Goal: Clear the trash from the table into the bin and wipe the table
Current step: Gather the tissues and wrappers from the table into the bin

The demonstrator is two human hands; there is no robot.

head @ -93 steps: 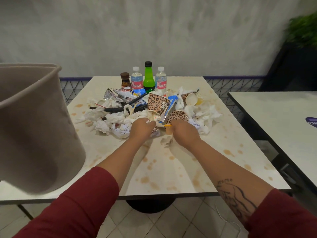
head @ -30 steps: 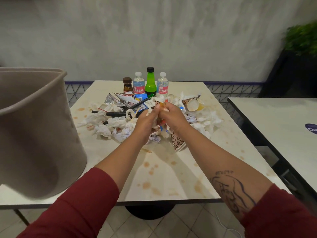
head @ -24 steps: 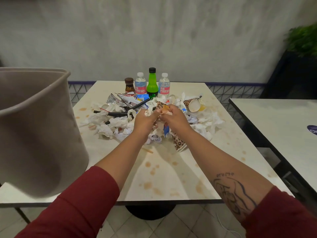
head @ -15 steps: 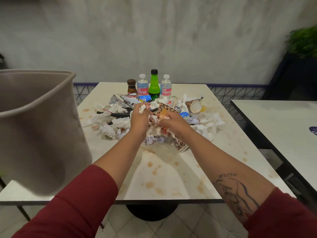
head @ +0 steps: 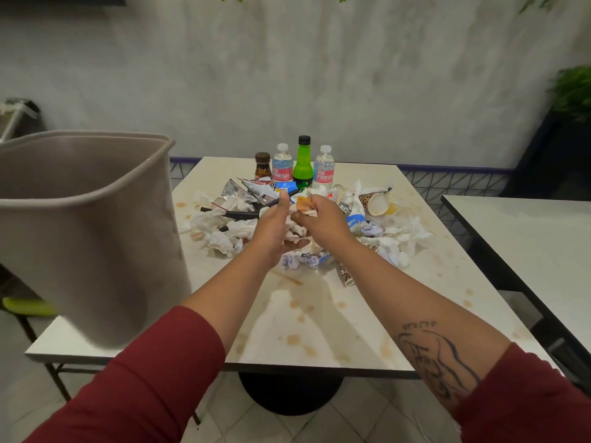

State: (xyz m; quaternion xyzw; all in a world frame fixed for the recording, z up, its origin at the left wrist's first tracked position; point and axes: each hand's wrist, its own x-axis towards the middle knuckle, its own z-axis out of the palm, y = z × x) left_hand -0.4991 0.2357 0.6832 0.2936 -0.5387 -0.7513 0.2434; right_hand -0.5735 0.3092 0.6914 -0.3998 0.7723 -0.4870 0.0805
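A heap of trash (head: 230,219) covers the middle of the stained white table (head: 319,327): crumpled napkins, snack wrappers, black straws and leopard-print paper cups (head: 374,201). Above the heap, my left hand (head: 275,228) is cupped palm-up around a wad of white napkins (head: 295,227). My right hand (head: 323,219) pinches crumpled paper with an orange piece (head: 303,206) right beside it. A big grey bin (head: 86,225) stands at the table's left edge, its mouth facing the heap.
Two water bottles (head: 282,167), a green bottle (head: 303,164) and a small brown jar (head: 263,166) stand upright behind the heap. A second table (head: 527,244) is to the right. Brown stains (head: 294,338) dot the near tabletop. A plant (head: 572,91) sits at far right.
Both hands have gathered napkins and paper from the heap and lifted them together. One leopard cup now lies by my right forearm. The view has tilted up.
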